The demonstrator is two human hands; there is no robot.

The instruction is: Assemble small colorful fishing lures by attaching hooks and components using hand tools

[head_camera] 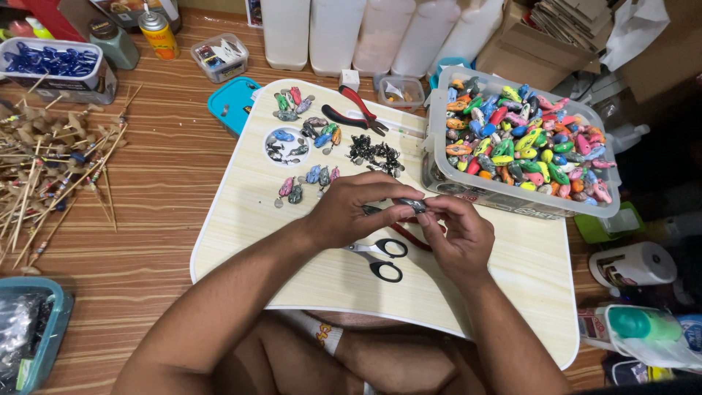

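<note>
My left hand [356, 208] and my right hand [457, 234] meet over a pale wooden lap tray [241, 212], together pinching a small dark lure body [411, 205] between the fingertips. Black-handled scissors [380, 256] lie on the tray just below my hands. Further up the tray lie painted lure bodies [314, 132] in small groups, a heap of dark metal hooks [374, 153] and red-handled pliers [352, 113]. A clear plastic box [512, 194] full of colourful lure bodies stands at the tray's right side.
Bamboo sticks [51, 168] lie in a pile on the floor at left. A teal lid [228, 102], small clear boxes [219, 57], a spray can [159, 33] and white bottles [333, 33] stand behind. Cardboard, a paper roll [632, 265] and bottles are at right.
</note>
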